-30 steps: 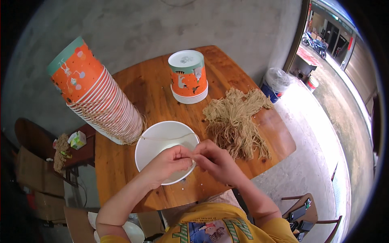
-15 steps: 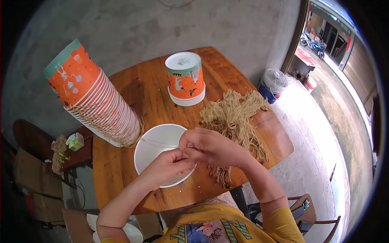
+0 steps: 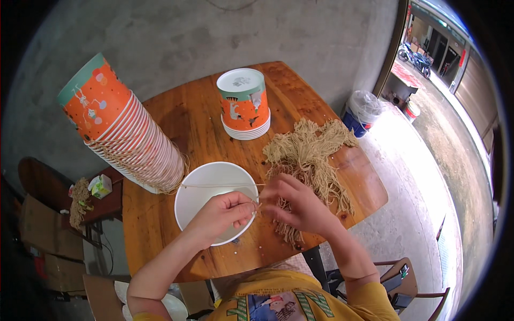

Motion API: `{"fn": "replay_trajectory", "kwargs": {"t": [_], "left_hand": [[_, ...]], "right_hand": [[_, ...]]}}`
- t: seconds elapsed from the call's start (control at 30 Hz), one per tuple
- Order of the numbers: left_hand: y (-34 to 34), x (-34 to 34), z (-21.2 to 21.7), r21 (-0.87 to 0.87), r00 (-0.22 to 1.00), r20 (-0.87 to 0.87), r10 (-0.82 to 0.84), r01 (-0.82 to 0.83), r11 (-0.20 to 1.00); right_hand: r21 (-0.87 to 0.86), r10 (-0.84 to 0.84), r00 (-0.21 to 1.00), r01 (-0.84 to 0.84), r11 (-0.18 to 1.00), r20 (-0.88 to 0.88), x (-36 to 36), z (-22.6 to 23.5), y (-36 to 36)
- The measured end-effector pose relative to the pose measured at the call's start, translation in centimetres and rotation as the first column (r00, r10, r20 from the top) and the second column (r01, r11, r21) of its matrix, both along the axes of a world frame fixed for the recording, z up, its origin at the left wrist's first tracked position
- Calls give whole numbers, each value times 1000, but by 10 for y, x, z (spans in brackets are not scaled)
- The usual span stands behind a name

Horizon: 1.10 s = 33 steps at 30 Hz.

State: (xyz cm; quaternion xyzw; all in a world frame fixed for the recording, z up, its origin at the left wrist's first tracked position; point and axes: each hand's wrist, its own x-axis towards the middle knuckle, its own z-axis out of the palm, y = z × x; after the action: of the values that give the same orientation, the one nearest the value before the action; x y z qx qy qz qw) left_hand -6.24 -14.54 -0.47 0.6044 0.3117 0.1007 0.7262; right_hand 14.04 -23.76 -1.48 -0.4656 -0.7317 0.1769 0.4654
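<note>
A white paper bucket (image 3: 214, 176) stands open-mouthed at the table's near side. Across its mouth runs a thin tan cord (image 3: 219, 185), taut from the left rim toward my right hand (image 3: 294, 206). That hand is just right of the bucket, its fingers bent and smeared by motion, so its grip is unclear. Over the bucket's near right part, my left hand (image 3: 222, 219) is closed, thumb against forefinger, pinching a bit of cord at the fingertips. A loose bundle of tan cords (image 3: 310, 152) lies beside my right hand, partly hidden by it.
A tall leaning stack of orange-and-green paper buckets (image 3: 131, 123) rises on the left, cords hanging along it. A short upside-down stack (image 3: 243, 107) stands at the back of the wooden table (image 3: 187, 112). A lidded blue pail (image 3: 358, 117) is on the floor at right.
My hands have parted: the right moved right, away from the left fingertips. The cord now stretches straighter across the bucket's mouth. The bucket shifted very slightly left.
</note>
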Motion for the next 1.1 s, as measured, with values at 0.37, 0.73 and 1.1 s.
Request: {"fn": "replay_trajectory", "kwargs": {"t": [0.37,0.73,1.1], "left_hand": [[2,-1,-2,-216,998,55,3,9,976],[7,-6,0,-390,990,139,34,23,920],[-17,-3,3,225,996,68,56,-71,972]], "right_hand": [[155,-182,983,175,972,32,-24,-17,-13],[203,-244,962,217,955,120,-35,-21,-21],[-68,-201,941,190,979,-273,-32,-23,-21]]}}
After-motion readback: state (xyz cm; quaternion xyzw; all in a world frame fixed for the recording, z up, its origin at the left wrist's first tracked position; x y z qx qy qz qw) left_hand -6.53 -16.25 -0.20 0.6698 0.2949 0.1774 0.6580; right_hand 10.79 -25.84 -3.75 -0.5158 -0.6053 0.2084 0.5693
